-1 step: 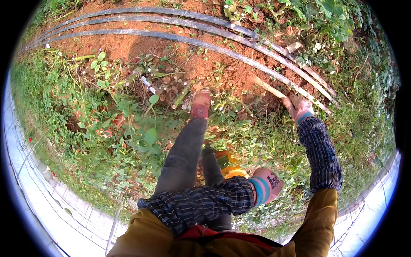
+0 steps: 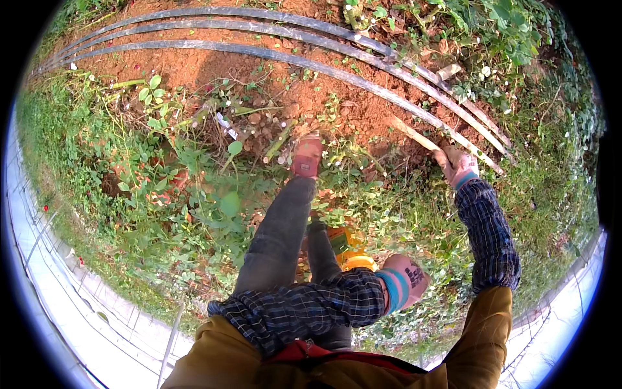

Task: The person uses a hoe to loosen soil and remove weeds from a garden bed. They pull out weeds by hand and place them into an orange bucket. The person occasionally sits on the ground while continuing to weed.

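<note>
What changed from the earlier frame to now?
The right hand and the wooden stick in its grip shifted slightly to the right and a little nearer; nothing was taken hold of or let go. The left hand stayed put, and the dark hoses lie as before.

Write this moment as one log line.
right hand: gloved, grips wooden stick | left hand: gloved, across body, grip unclear | three grey pipes: on soil

The person wears a brown jacket (image 2: pixel 481 330), checked sleeves (image 2: pixel 489 233), pink gloves (image 2: pixel 412 280).
</note>
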`<control>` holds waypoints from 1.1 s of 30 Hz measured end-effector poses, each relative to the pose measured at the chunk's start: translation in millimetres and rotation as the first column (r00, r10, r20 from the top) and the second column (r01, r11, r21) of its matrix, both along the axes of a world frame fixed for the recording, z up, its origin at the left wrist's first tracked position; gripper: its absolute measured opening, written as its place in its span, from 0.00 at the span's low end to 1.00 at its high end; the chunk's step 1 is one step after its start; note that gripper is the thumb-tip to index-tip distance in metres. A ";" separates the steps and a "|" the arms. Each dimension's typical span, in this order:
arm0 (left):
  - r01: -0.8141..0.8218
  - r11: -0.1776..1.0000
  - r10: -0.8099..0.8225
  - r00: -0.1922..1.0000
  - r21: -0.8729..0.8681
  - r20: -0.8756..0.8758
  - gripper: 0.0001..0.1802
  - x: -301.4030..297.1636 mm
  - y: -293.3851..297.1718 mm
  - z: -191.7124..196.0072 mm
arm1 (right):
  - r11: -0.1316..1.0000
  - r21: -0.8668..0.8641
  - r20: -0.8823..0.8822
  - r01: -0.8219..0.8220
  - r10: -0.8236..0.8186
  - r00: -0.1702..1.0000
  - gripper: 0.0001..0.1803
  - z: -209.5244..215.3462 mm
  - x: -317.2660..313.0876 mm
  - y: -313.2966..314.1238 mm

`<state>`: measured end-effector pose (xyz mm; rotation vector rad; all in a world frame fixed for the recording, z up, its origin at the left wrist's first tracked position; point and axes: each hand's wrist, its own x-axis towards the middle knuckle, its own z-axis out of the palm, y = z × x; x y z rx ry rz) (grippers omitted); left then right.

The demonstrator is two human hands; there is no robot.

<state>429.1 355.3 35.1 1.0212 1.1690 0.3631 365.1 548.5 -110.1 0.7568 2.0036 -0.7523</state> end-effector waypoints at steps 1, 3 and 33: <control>-0.006 1.000 0.006 1.000 0.006 -0.001 0.12 1.4 -1.2 1.0 | 0.985 0.005 -0.041 -0.170 0.170 0.985 0.27 -4.0 -17.6 -13.2; -0.008 1.000 0.008 1.000 0.009 -0.007 0.12 2.2 -2.5 2.2 | 0.891 0.087 -0.001 -0.445 0.447 0.895 0.31 -24.4 -60.7 -42.1; 0.059 0.987 -0.055 0.998 0.147 -0.036 0.13 17.0 13.0 -7.3 | 0.921 -0.371 0.007 0.120 -0.127 0.992 0.31 -64.6 -13.7 -42.9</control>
